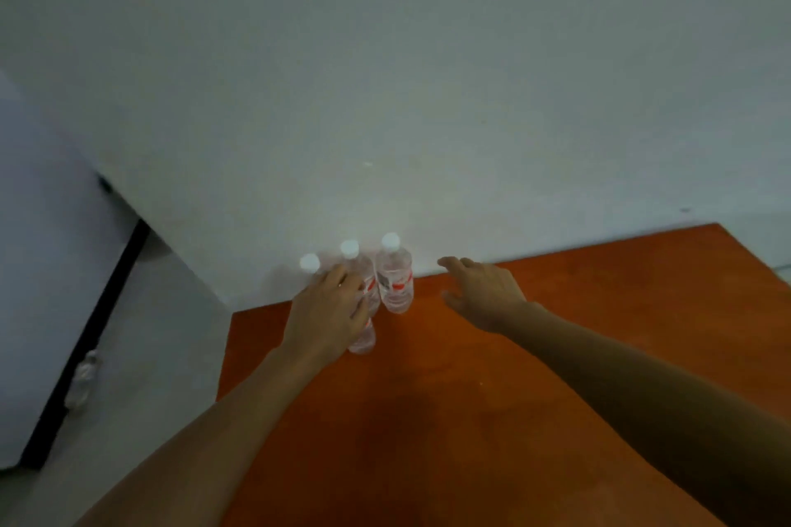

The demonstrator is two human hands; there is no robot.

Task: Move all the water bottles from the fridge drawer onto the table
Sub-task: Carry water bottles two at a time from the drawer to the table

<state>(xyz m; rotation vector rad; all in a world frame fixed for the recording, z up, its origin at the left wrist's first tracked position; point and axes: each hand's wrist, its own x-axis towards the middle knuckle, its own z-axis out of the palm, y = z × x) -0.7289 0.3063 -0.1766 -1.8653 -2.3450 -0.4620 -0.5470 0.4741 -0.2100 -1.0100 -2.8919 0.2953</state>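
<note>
Orange-brown table [513,398] is carrying 3 water bottles [396,282] at its far left corner. The left hand [329,312] is gripping the middle bottle [364,340]; the right hand [483,291] is hovering spread beside them. The fridge drawer is lying outside the view, so the remaining bottles cannot be counted.

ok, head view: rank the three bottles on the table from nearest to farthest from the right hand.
1. Right bottle, just left of the open right hand.
2. Middle bottle, under the left hand.
3. Left bottle, at the table corner, mostly hidden behind the left hand.
</note>
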